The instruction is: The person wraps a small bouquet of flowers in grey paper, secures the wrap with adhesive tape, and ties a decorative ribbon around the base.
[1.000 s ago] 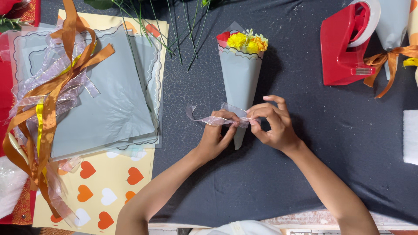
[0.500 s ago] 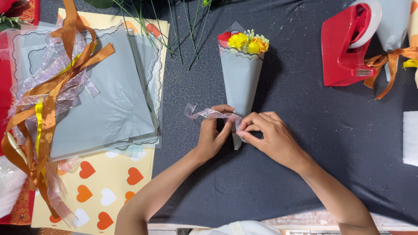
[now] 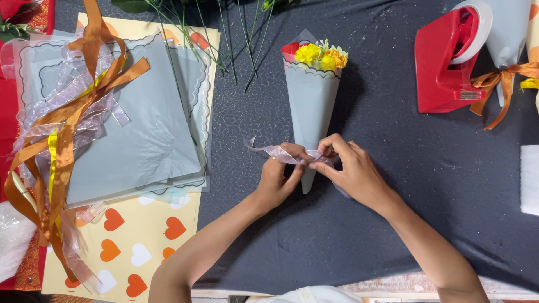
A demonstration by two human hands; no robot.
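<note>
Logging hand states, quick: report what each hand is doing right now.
Left hand: closed, pinching the sheer pale-pink ribbon at the grey paper flower cone.
Right hand: closed, pinching the same ribbon at the cone.

Packaging: one grey paper cone wrap [image 3: 310, 106] with scalloped rim, mid-counter; stack of grey scallop-edged wrapping sheets [image 3: 135, 129] at left over cream heart-printed paper [image 3: 135, 247]; possibly a second grey cone [image 3: 508, 33], cropped, top right; no labels, signs, screens.
</note>
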